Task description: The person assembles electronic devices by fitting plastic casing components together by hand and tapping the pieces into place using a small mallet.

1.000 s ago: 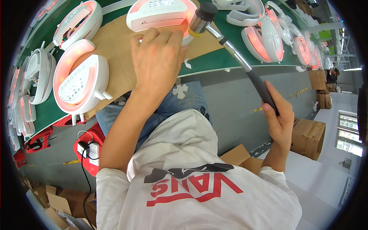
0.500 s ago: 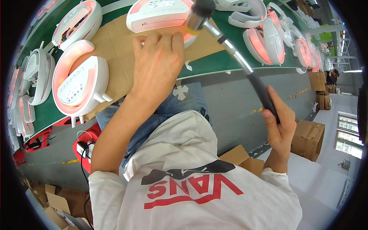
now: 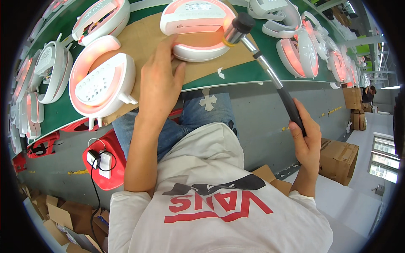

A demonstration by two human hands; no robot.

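Observation:
My right hand (image 3: pixel 307 134) grips the black handle of a mallet (image 3: pixel 270 69) with a metal shaft and a dark round head. The mallet's head is at the right side of a white, ring-shaped device with a pink-lit inner band (image 3: pixel 198 52), which lies on brown cardboard. My left hand (image 3: pixel 162 78) is beside that device, its fingers apart and the fingertips at the device's lower left edge. Whether they touch it is hard to tell. Left of this hand lies a similar lit white device (image 3: pixel 101 80) with a button panel and short prongs.
Several more white devices line the green table (image 3: pixel 202 82) at the left and right. The cardboard sheet (image 3: pixel 145 31) covers its middle. Below stands a red stool (image 3: pixel 109 158) with a power strip and cables. Cardboard boxes (image 3: pixel 339 160) stand on the floor.
My left hand has shifted left and its fingers have spread from the device's front rim, exposing it. The mallet's head is lower and further right in view. The whole view has shifted slightly.

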